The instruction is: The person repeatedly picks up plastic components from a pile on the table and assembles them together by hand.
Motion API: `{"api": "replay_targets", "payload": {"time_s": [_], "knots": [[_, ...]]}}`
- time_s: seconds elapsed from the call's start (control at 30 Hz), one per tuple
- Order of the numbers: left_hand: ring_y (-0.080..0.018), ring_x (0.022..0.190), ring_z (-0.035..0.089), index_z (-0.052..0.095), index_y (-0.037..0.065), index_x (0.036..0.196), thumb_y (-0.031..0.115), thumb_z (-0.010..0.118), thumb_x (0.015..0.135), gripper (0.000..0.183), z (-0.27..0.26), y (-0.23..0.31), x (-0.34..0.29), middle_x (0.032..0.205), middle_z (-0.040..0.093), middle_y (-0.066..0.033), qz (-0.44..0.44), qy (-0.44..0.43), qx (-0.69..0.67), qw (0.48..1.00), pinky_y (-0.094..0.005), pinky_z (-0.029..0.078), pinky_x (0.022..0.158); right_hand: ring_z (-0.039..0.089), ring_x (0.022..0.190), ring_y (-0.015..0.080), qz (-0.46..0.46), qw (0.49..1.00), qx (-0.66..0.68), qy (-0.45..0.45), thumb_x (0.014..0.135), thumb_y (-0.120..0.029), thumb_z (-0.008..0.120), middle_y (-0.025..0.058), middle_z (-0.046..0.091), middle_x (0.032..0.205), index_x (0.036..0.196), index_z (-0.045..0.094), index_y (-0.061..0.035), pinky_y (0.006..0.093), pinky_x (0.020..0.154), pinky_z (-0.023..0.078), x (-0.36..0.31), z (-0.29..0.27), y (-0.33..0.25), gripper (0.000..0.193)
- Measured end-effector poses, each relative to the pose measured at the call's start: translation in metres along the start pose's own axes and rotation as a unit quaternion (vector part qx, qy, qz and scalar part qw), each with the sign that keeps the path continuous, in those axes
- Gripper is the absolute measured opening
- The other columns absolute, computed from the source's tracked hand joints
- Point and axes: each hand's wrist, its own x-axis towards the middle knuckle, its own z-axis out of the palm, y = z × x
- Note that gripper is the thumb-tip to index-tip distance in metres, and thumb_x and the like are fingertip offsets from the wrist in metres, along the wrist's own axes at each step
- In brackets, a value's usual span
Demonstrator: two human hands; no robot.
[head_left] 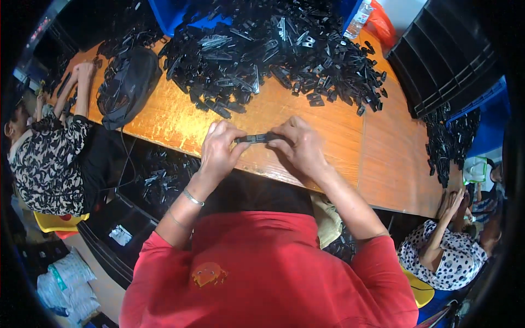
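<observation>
A small, dark, elongated plastic part (255,138) is held level between my two hands, just above the front edge of the wooden table (175,128). My left hand (219,143) pinches its left end between thumb and fingers. At the other end my right hand (301,143) grips it the same way, slightly blurred. The fingers cover both ends, so its exact kind is hard to make out. Beyond my hands lies a large heap of black plastic parts (229,60), with some shiny metal-looking strips mixed in.
A black bag (130,87) rests on the table at left. Stacked black trays (443,54) stand at right beside another pile of black parts (445,142). A clear bottle (359,21) is at the back. Co-workers sit at left (52,164) and right (448,254).
</observation>
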Motion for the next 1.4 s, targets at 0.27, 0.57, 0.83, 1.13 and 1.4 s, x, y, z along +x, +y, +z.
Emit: {"api": "replay_targets", "payload": {"time_s": [0.27, 0.57, 0.83, 1.13, 1.4], "knots": [[-0.0347, 0.099, 0.067, 0.078, 0.003, 0.099, 0.008, 0.091, 0.081, 0.022, 0.003, -0.002, 0.001, 0.100, 0.072, -0.0113, -0.007, 0.006, -0.009, 1.000, -0.0450, 0.054, 0.089, 0.074, 0.090, 0.0301, -0.017, 0.999, 0.026, -0.014, 0.085, -0.018, 0.094, 0.0101, 0.072, 0.101, 0.113, 0.086, -0.0085, 0.0421, 0.076, 0.059, 0.014, 0.020, 0.003, 0.030], [-0.0353, 0.098, 0.067, 0.078, 0.004, 0.096, 0.009, 0.090, 0.080, 0.020, 0.014, 0.007, 0.010, 0.098, 0.070, -0.0111, -0.009, 0.013, -0.015, 1.000, -0.0467, 0.055, 0.088, 0.073, 0.090, 0.0339, -0.118, 0.990, 0.055, -0.050, 0.086, -0.016, 0.091, 0.0125, 0.071, 0.100, 0.106, 0.083, -0.0046, 0.0442, 0.076, 0.059, 0.030, 0.026, 0.021, 0.025], [-0.0344, 0.094, 0.073, 0.082, 0.004, 0.100, 0.002, 0.093, 0.077, 0.025, -0.064, -0.012, -0.016, 0.097, 0.073, -0.0132, -0.103, -0.068, 0.029, 0.992, -0.0437, 0.060, 0.083, 0.075, 0.098, 0.0360, -0.132, 0.985, 0.001, -0.110, 0.093, -0.020, 0.087, 0.0131, 0.073, 0.104, 0.106, 0.081, -0.0074, 0.0479, 0.085, 0.060, 0.032, 0.022, 0.006, 0.019], [-0.0335, 0.105, 0.075, 0.080, 0.006, 0.121, 0.004, 0.076, 0.096, 0.026, -0.103, -0.034, 0.009, 0.105, 0.076, -0.0133, -0.103, -0.019, 0.034, 0.994, -0.0421, 0.060, 0.095, 0.072, 0.102, 0.0382, -0.017, 0.965, -0.251, 0.067, 0.089, -0.004, 0.084, 0.0134, 0.071, 0.109, 0.103, 0.079, -0.0053, 0.0472, 0.087, 0.060, 0.029, -0.045, 0.115, 0.015], [-0.0365, 0.109, 0.071, 0.078, 0.008, 0.119, 0.013, 0.081, 0.096, 0.024, -0.057, -0.036, 0.042, 0.107, 0.073, -0.0123, -0.024, -0.076, 0.184, 0.980, -0.0493, 0.060, 0.095, 0.071, 0.093, 0.0424, 0.023, 0.989, -0.139, -0.038, 0.088, -0.004, 0.086, 0.0198, 0.068, 0.103, 0.100, 0.072, -0.0011, 0.0496, 0.082, 0.059, 0.038, -0.052, 0.087, 0.019]]}}
